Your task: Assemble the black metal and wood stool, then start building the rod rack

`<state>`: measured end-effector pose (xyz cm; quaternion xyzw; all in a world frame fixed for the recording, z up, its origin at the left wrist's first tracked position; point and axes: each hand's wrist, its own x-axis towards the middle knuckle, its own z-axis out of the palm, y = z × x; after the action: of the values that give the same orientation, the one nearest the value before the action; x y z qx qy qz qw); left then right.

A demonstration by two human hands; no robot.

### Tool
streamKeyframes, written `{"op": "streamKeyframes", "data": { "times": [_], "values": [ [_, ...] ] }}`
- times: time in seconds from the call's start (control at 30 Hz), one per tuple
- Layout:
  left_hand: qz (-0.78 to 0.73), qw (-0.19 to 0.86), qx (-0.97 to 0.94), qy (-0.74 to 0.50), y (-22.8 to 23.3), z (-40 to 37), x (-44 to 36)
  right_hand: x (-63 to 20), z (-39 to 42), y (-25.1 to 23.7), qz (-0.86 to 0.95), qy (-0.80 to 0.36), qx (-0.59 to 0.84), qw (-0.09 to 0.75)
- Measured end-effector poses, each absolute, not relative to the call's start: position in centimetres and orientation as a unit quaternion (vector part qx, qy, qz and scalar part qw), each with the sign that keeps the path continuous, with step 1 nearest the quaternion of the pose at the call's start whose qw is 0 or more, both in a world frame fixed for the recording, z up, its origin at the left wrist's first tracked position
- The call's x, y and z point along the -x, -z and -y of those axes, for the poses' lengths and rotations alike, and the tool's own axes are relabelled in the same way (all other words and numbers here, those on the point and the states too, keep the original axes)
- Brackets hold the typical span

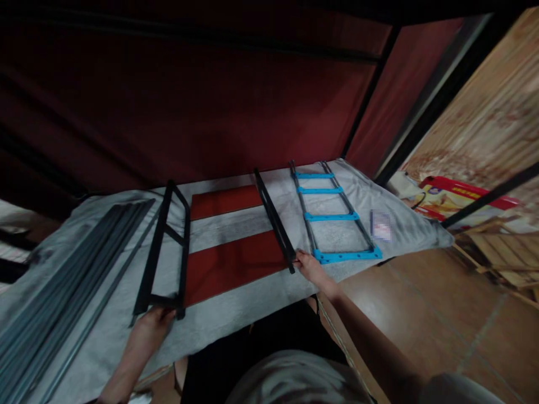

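My left hand (152, 325) is closed on the near end of a black frame (156, 255) with crossbars, which stands on the cloth at the left. A second black frame (273, 216) rises at the right, seen nearly edge-on, and my right hand (309, 266) grips its near end. Between these two frames lie a narrow reddish-brown board (225, 201) and, nearer to me, a wider reddish-brown board (236, 266). Just right of my right hand is a rack of grey tubes with several blue crosspieces (330, 217), lying flat.
A grey cloth (269, 294) covers the raised surface. Several long grey tubes (80, 269) lie along its left side. A small blurred card (381, 225) is at the right. Dark red panels (202, 112) with black bars stand behind. Beyond the right edge are a red-and-yellow box (458, 196) and tiled floor (442, 308).
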<state>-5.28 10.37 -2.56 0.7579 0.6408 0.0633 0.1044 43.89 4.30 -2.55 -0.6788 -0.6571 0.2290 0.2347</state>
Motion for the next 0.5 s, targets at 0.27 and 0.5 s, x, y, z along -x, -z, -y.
{"op": "streamKeyframes", "data": {
  "times": [0.27,0.5],
  "values": [
    [-0.648,0.124,-0.751,0.024,1.0,-9.3,3.8,-44.9,-4.2,4.8,0.674,-0.191,0.670,0.243],
    [-0.656,0.154,-0.738,0.001,1.9,-9.5,4.5,-45.7,-5.0,3.9,0.705,-0.204,0.651,0.191]
  ]
}}
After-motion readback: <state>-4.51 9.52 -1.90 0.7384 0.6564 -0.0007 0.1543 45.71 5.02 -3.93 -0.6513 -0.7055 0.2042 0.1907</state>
